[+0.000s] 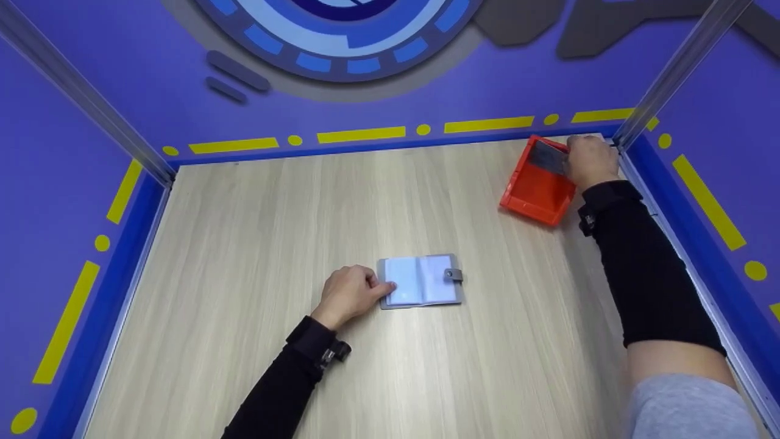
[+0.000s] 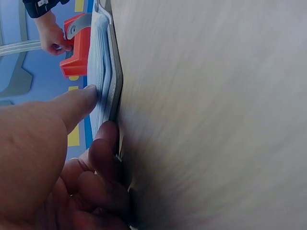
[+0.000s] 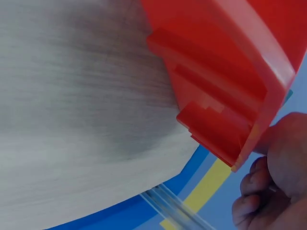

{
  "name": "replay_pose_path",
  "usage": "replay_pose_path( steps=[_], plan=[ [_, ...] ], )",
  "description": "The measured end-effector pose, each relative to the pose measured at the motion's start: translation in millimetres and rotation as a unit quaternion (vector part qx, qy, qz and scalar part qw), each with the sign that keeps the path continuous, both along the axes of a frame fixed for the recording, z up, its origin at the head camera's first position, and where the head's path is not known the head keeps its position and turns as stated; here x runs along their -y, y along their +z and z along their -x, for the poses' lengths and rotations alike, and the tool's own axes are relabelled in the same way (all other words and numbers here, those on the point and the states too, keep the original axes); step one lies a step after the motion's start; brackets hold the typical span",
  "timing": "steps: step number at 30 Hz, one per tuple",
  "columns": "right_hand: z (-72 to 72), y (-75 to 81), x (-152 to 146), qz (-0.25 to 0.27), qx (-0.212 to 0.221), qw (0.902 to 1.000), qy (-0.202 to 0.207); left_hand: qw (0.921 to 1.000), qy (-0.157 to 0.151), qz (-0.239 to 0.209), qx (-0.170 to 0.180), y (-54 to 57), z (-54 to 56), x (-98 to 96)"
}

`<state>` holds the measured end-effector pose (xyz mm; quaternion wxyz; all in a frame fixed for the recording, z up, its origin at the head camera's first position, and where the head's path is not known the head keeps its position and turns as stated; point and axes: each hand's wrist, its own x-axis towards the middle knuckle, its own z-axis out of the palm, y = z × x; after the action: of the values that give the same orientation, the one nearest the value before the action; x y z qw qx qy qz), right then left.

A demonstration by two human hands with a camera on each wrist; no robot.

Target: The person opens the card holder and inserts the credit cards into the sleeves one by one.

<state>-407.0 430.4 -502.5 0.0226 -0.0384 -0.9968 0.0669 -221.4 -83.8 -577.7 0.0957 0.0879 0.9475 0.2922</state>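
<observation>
A small grey card holder point(image 1: 420, 280) with a snap strap lies open on the table, its clear sleeves showing. My left hand point(image 1: 350, 294) pinches its left edge. The thumb point(image 2: 84, 100) lies on the sleeves and curled fingers sit at the cover's edge in the left wrist view. At the far right corner, my right hand point(image 1: 592, 161) grips the back right side of a red bin point(image 1: 536, 198). A dark, flat rectangular piece point(image 1: 548, 157) is inside the bin near its back. In the right wrist view, the bin's ribbed outer wall point(image 3: 216, 86) hides part of the thumb.
The pale wood table point(image 1: 274, 231) is bounded by blue panels with yellow markings point(image 1: 359, 135). A metal post point(image 1: 679, 73) rises at the back right corner close to my right hand, and a metal rail runs along the right side.
</observation>
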Motion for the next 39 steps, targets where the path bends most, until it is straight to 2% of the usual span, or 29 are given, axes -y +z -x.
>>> replay_pose_path(
  steps=[7,13,16,24,25,26,29,32,33,39],
  plan=[
    [-2.8,1.4,-12.1,0.018,0.021,0.9962,0.083,1.0,-0.002,0.002,-0.006,0.5,-0.2,-0.2],
    [-4.6,2.0,-14.5,0.038,0.049,0.9941,0.089,0.9999,-0.003,0.001,-0.012,0.4,-0.8,-0.9],
    [-6.0,2.1,-15.6,0.044,0.048,0.9937,0.091,0.9999,-0.004,0.002,-0.011,0.6,-1.1,-1.4],
    [-13.5,8.2,-11.6,0.095,0.012,0.9899,0.105,1.0,-0.003,-0.001,-0.003,0.2,-0.1,-0.2],
    [-14.9,9.2,-10.5,0.098,0.002,0.9897,0.104,1.0,-0.003,-0.002,-0.005,0.0,-0.1,0.2],
    [-16.3,10.2,-8.9,0.102,-0.012,0.9894,0.103,0.9998,-0.009,-0.009,-0.017,-9.2,2.6,3.6],
    [-20.4,11.6,-2.0,0.111,-0.057,0.9875,0.096,0.9997,-0.01,-0.011,-0.02,-10.7,2.6,4.3],
    [-24.3,12.5,10.4,0.119,-0.082,0.9856,0.087,0.9998,-0.008,-0.007,-0.016,-10.3,2.6,4.3],
    [-25.9,12.9,15.9,0.126,-0.086,0.9847,0.084,1.0,-0.001,0.001,-0.004,-1.0,-0.1,1.3],
    [-41.0,19.4,52.2,0.19,-0.091,0.9747,0.074,1.0,-0.004,0.006,-0.004,0.3,0.1,0.3]
  ],
)
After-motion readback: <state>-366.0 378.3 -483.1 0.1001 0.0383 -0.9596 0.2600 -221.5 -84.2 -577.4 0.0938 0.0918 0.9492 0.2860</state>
